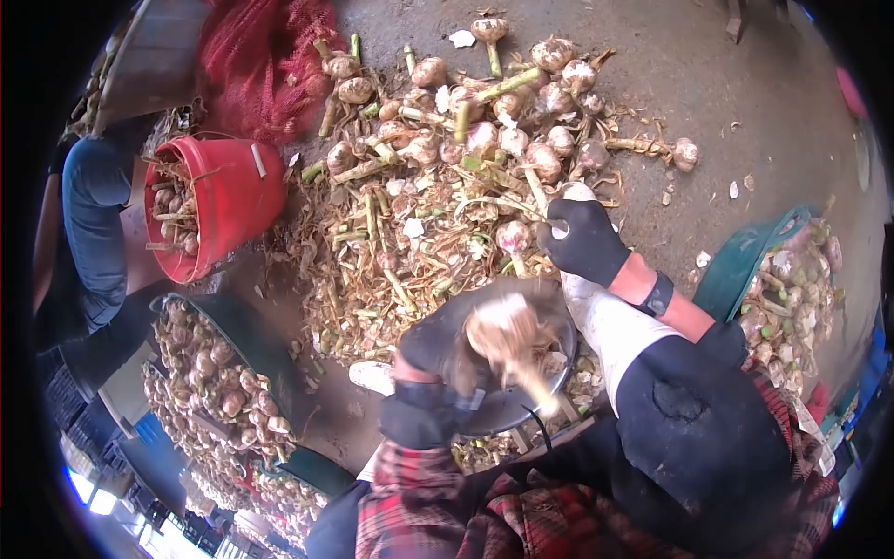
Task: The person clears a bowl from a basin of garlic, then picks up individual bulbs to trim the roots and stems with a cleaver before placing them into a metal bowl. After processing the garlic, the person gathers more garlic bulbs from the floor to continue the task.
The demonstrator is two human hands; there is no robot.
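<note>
My left hand (442,335), in a black glove, is blurred by motion over a dark round basin (564,359) between my legs. At its fingers is a garlic bulb (503,326), smeared, its cut stalk pointing down toward me. The hand seems closed on it, though the fingers are not sharp. My right hand (589,244), also black-gloved, is beside my knee at the pile's right edge. Its fingers are pinched at the lower end of a garlic stalk (536,190), whose bulb lies farther away. Just left of it lies a pinkish garlic bulb (513,238).
Ahead spreads a heap of stalked garlic (481,140) and dry trimmings (372,261). A red bucket (237,200) stands left, near another person's leg (93,224). Garlic fills green tubs at left (256,335) and right (736,265). A red mesh sack (265,70) lies behind.
</note>
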